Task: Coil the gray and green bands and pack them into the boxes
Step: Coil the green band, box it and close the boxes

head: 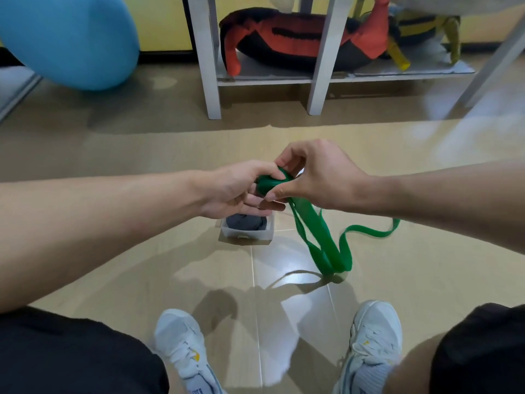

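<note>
Both hands meet over the floor on the green band [318, 231]. My left hand [235, 191] grips a small rolled coil of it. My right hand [315, 174] pinches the band right beside the coil, thumb and fingers around it. The loose rest of the band hangs down to the tiles and trails off to the right. Just below my left hand stands a small clear box [247, 234] on the floor, with the coiled gray band [245, 221] inside it. No other box is in sight.
My two feet in white sneakers [184, 354] rest on the beige tiles at the bottom. A white shelf unit [210, 81] with red-black and yellow-black bags stands ahead. A large blue exercise ball [71, 38] sits at the far left.
</note>
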